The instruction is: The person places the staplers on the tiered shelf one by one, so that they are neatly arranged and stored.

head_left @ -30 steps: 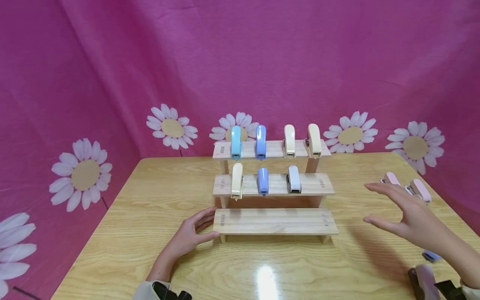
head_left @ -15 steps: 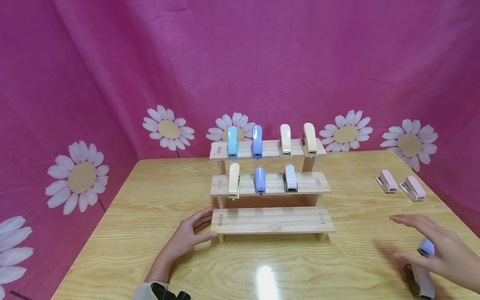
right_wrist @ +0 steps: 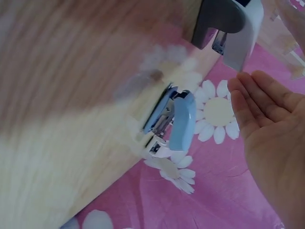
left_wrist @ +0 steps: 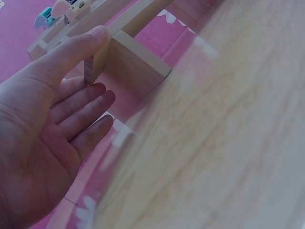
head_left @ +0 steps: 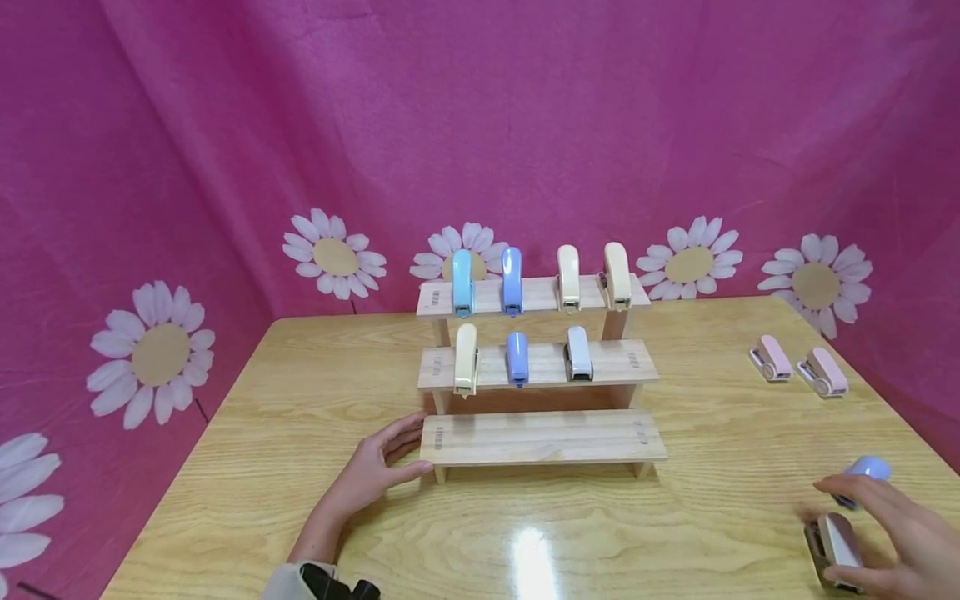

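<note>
My left hand point(head_left: 367, 473) holds the left end of the lowest board of a three-step wooden display stand point(head_left: 543, 439). In the left wrist view its thumb lies on the board's front corner, the index finger goes behind it and the other fingers point(left_wrist: 90, 107) stay loosely extended. At the lower right, my right hand point(head_left: 911, 542) reaches over a brown-and-white stapler point(head_left: 838, 540), thumb and fingers parted on either side of it. The right wrist view shows those fingertips point(right_wrist: 245, 78) right by the stapler's white top. Just beyond lies a light-blue stapler point(head_left: 870, 468).
Staplers line the stand's upper two steps, among them a sky-blue one point(head_left: 462, 283), a cream one point(head_left: 466, 358) and a pale grey one point(head_left: 578, 352). Two pink staplers point(head_left: 772, 357) lie at the table's right. A magenta daisy-print cloth point(head_left: 480, 125) hangs behind the wooden table point(head_left: 337, 375).
My right hand has moved right and down, from beside the stand to the brown-and-white stapler. Both pink staplers are now uncovered. My left hand has stayed at the board's end.
</note>
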`<state>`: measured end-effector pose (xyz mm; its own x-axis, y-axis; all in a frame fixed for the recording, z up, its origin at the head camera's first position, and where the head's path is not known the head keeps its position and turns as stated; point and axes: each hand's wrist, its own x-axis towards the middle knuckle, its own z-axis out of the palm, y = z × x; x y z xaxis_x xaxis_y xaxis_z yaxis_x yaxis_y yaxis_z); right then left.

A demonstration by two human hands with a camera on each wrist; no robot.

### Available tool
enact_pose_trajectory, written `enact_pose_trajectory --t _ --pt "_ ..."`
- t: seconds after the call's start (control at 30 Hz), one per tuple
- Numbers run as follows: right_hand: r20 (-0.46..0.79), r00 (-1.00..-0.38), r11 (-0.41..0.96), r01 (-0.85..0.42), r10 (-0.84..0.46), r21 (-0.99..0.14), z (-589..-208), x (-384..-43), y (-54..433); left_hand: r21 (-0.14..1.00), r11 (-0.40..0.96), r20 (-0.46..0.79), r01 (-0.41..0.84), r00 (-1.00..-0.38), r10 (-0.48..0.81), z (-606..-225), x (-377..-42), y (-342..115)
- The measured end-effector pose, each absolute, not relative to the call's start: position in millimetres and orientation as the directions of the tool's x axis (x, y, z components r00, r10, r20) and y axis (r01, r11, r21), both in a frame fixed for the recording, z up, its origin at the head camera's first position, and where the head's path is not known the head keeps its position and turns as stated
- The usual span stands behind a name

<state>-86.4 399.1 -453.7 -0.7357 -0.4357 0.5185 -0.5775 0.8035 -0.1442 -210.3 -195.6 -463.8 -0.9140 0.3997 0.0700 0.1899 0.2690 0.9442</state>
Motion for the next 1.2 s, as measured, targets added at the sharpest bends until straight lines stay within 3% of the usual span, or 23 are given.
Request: enact_pose_trajectory --t 0.37,0.63,0.87,1.2 --pt "0.533 -0.673 0.738 -0.663 -0.513 -0.127 -466.6 -87.4 409.5 0.945 0.276 0.056 0.176 -0.918 0.393 -461.6 -209.7 -194.4" --pt "0.505 -0.722 0.791 -0.601 -0.473 -0.119 -465.9 -84.1 409.3 0.945 0.273 0.060 0.182 -0.915 0.399 -461.9 -210.1 -195.1" --pt "0.566 -0.723 0.811 -0.564 -0.397 -0.152 -449.8 -94.8 393.2 0.946 0.275 0.053 0.174 -0.917 0.396 -461.6 -209.7 -196.6" --pt "0.665 -0.658 0.757 -0.619 -0.354 -0.209 -414.9 -121.0 363.9 0.947 0.267 0.056 0.180 -0.909 0.413 -461.7 -209.3 -196.4"
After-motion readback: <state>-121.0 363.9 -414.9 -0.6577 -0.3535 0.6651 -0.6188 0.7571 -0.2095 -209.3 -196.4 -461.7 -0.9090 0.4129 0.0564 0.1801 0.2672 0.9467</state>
